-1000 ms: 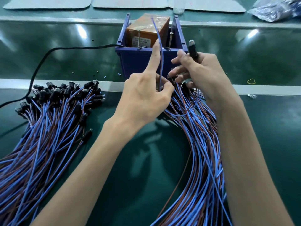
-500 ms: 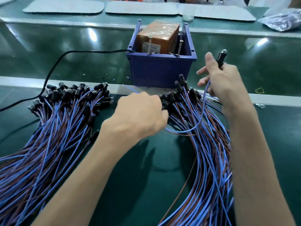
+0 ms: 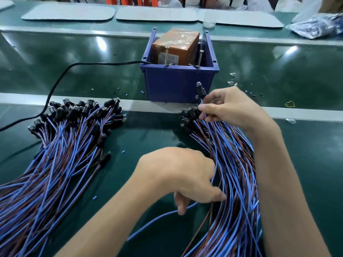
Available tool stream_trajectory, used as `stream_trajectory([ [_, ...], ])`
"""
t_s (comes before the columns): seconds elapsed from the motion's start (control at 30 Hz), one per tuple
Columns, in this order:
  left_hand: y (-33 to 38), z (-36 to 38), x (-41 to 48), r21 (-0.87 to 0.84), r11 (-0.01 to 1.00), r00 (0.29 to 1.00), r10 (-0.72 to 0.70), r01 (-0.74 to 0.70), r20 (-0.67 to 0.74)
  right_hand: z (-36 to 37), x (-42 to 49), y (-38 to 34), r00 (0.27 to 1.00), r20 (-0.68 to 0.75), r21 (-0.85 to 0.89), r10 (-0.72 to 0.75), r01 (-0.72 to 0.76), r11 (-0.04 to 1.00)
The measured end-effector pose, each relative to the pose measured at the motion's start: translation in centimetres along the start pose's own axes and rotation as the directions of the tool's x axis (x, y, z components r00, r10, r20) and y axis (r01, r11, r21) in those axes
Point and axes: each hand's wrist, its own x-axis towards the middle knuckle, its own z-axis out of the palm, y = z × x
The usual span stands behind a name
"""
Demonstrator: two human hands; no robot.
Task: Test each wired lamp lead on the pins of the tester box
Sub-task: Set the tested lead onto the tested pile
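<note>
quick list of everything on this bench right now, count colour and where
tester box: one, orange-brown, inside the bin
bin: one, blue, middle of the bench
pins: two, metal, upright at the bin's front rim
cable: one, black, runs from the left into the bin
left pile of lamp leads: many, blue and brown wires with black lamp ends, left
right pile of lamp leads: many, same colours, right
mats: at least three, grey, far edge
plastic bags: count unclear, clear, far right
rubber band: one, yellow, right of the bin
left hand: grips a blue wire beside the right pile
right hand: pinches lamp ends atop the right pile
</note>
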Motion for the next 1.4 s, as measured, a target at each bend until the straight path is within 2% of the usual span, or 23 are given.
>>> stream_trajectory([
  [0.07, -0.6, 0.2, 0.4, 0.025, 0.999, 0.993, -0.034, 0.037, -0.111, 0.0, 0.0, 0.2, 1.000, 0.012, -0.067, -0.001, 0.002, 0.998],
  [0.13, -0.9, 0.4, 0.7, 0.009, 0.998, 0.988, -0.054, 0.056, -0.148, 0.1, 0.0, 0.3, 1.000, 0.000, -0.115, -0.003, 0.003, 0.993],
  [0.27, -0.2, 0.3, 0.9, -0.013, 1.000, 0.999, 0.016, -0.017, -0.037, 0.0, -0.1, 0.2, 0.999, -0.044, -0.211, -0.024, 0.014, 0.977],
  [0.4, 2.0, 0.7, 0.8, 0.043, 0.986, 0.986, 0.162, -0.164, 0.030, -0.2, -0.3, -0.1, 0.994, -0.094, -0.309, -0.049, 0.018, 0.951],
  [0.47, 2.6, 0.9, 1.0, 0.025, 0.983, 0.982, 0.183, -0.184, 0.039, -0.3, -0.4, -0.2, 0.995, -0.094, -0.322, -0.046, 0.013, 0.947],
  [0.53, 2.3, 0.8, 0.8, -0.009, 0.987, 0.986, 0.160, -0.160, 0.046, -0.4, -0.6, -0.2, 0.996, -0.085, -0.331, -0.034, 0.003, 0.944],
  [0.6, 1.0, 0.1, 0.4, -0.010, 0.997, 0.997, 0.080, -0.080, 0.016, -0.5, -0.6, -0.2, 0.996, -0.083, -0.356, -0.029, -0.002, 0.934],
  [0.67, -1.6, -0.8, -0.1, -0.018, 0.998, 0.987, -0.062, 0.060, -0.146, -0.5, -0.6, -0.2, 0.997, -0.078, -0.383, -0.008, -0.022, 0.923],
  [0.7, -3.1, -1.4, -0.4, -0.054, 0.987, 0.946, -0.162, 0.153, -0.281, -0.5, -0.7, -0.1, 0.998, -0.063, -0.400, 0.008, -0.033, 0.916],
  [0.73, -4.9, -1.9, -0.8, -0.109, 0.960, 0.856, -0.280, 0.259, -0.433, -0.6, -0.7, -0.1, 0.999, -0.039, -0.421, 0.026, -0.040, 0.906],
  [0.77, -6.6, -2.4, -1.2, -0.179, 0.911, 0.720, -0.404, 0.371, -0.565, -0.6, -0.8, -0.1, 0.999, -0.010, -0.443, 0.042, -0.042, 0.896],
  [0.8, -8.3, -2.7, -1.8, -0.252, 0.843, 0.577, -0.515, 0.476, -0.634, -0.6, -0.9, -0.1, 0.998, 0.015, -0.461, 0.054, -0.041, 0.887],
  [0.83, -9.9, -2.8, -2.3, -0.318, 0.772, 0.477, -0.604, 0.551, -0.639, -0.6, -0.9, -0.1, 0.998, 0.031, -0.473, 0.062, -0.040, 0.880],
  [0.87, -11.2, -2.8, -2.7, -0.371, 0.714, 0.432, -0.672, 0.594, -0.601, -0.6, -1.0, -0.1, 0.997, 0.035, -0.481, 0.068, -0.043, 0.875],
  [0.97, -13.1, -2.2, -2.7, -0.422, 0.651, 0.469, -0.753, 0.631, -0.461, -0.7, -0.9, -0.1, 0.997, 0.010, -0.504, 0.077, -0.062, 0.862],
  [1.1, -13.4, -1.5, -1.6, -0.408, 0.654, 0.489, -0.752, 0.637, -0.442, -1.0, -1.1, -0.1, 0.992, 0.027, -0.538, 0.123, -0.089, 0.838],
  [1.17, -13.6, -1.6, -1.3, -0.432, 0.654, 0.451, -0.749, 0.621, -0.485, -1.2, -1.2, -0.1, 0.988, 0.042, -0.525, 0.150, -0.106, 0.845],
  [1.27, -14.1, -2.0, -1.9, -0.525, 0.617, 0.310, -0.769, 0.586, -0.559, -1.4, -1.2, -0.1, 0.988, 0.025, -0.468, 0.150, -0.121, 0.875],
  [1.3, -14.4, -2.0, -2.2, -0.543, 0.601, 0.283, -0.780, 0.587, -0.558, -1.5, -1.1, -0.1, 0.990, 0.008, -0.458, 0.141, -0.122, 0.880],
  [1.4, -15.3, -1.7, -2.7, -0.559, 0.565, 0.293, -0.813, 0.607, -0.503, -1.6, -1.0, -0.2, 0.993, -0.051, -0.435, 0.110, -0.121, 0.892],
])
